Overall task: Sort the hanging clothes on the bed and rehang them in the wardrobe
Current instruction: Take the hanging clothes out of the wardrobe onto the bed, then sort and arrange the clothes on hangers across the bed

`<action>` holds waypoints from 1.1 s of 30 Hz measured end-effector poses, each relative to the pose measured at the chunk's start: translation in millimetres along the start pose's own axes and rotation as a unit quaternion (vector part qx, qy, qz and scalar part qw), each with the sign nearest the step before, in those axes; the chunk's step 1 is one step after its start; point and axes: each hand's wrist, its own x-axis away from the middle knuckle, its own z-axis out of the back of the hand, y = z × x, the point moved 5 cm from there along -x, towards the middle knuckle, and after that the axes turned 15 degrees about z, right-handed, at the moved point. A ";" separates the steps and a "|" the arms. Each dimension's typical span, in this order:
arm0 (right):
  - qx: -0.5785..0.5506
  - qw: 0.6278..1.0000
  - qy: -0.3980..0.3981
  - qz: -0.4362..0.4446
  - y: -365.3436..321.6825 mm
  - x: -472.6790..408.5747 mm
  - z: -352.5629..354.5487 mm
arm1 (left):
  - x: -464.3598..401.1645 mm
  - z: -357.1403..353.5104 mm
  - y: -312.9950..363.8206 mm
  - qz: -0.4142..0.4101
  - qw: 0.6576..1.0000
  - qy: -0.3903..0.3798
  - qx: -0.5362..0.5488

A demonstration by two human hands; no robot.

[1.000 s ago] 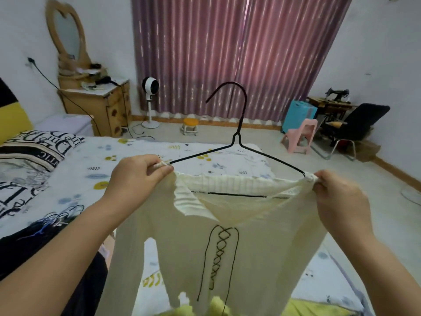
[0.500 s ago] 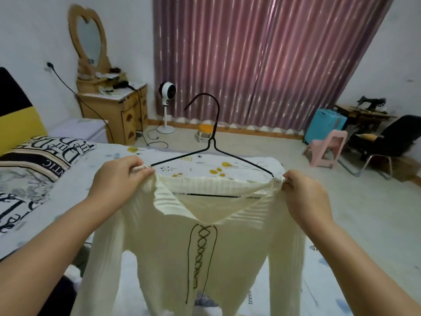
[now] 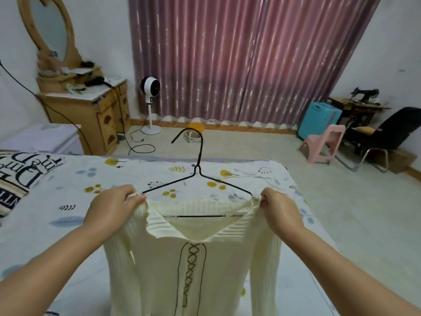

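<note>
Sweater (image 3: 193,265), cream and ribbed with dark criss-cross lacing down the front, hangs on a black wire hanger (image 3: 197,179) held up over the bed (image 3: 68,206). The left hand (image 3: 111,209) pinches the sweater's left shoulder at the hanger's end, fingers curled round the knit. The right hand (image 3: 279,210) pinches the right shoulder the same way. The hanger's hook points up and to the left, and its lower bar shows through the open neckline. The sleeves hang straight down at each side. Beyond the bed stand a wooden dresser (image 3: 95,110) with a mirror (image 3: 49,30), a white fan (image 3: 150,87), purple curtains (image 3: 239,60) and a pink chair (image 3: 323,144).
</note>
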 end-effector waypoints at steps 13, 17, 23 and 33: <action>-0.052 0.998 -0.010 -0.030 33.5 -156.4 -166.1 | -148.7 -159.6 -40.4 0.061 0.981 0.024 -0.184; -0.070 0.997 0.000 -0.033 49.7 -195.5 -223.5 | -191.0 -216.8 -52.2 0.063 0.980 0.025 -0.185; -0.186 0.979 -0.057 -0.057 80.4 -234.4 -324.0 | -234.8 -313.5 -75.5 0.096 0.982 -0.108 -0.120; -0.060 0.952 -0.277 0.117 54.3 -129.6 -437.5 | -124.9 -426.0 -134.5 0.046 0.917 -0.275 -0.286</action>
